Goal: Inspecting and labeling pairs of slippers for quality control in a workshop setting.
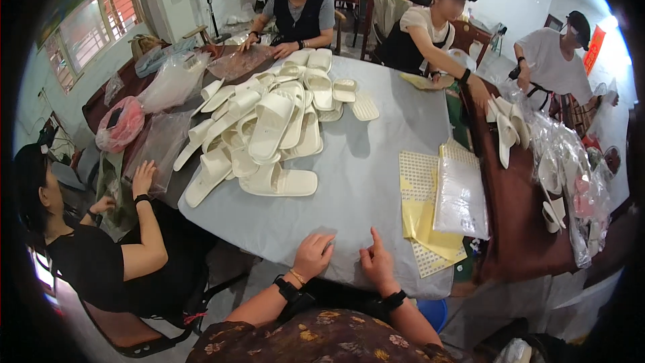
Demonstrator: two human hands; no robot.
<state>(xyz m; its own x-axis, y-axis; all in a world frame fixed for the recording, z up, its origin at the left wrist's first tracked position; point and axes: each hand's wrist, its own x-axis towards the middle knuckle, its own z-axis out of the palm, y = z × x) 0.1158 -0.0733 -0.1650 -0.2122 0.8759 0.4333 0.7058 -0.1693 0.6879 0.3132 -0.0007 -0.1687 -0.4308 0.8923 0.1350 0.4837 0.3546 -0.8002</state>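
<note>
Slippers [272, 124]: cream, open-toed, one broad band across each; heaped several deep on the far-left half of the grey-covered worktop [376, 181], some sole down, others tilted or on their sides. The nearest lies sole down, toe and heel running left to right. Left hand [311, 257] at the near edge, apart from the heap: fingers [326, 238] loosely bent, narrow; cannot tell whether anything lies beneath them. Right hand [378, 266] just beside it: index finger stretched forward, thumb apart, the rest folded, nothing seen held. Containers: at right, a large clear bag [578, 195] shows pale slippers and something pink through its film; at far left, a pink bag [121, 124] with a dark item at its top; behind that, a crumpled clear bag [175, 84], contents unclear. A flat clear pack [462, 198] lies at the worktop's right side, over a yellow sheet [418, 220] and printed label sheets [418, 171]; contents not legible. Blue tub [433, 312] partly visible below the near edge; inside hidden.
</note>
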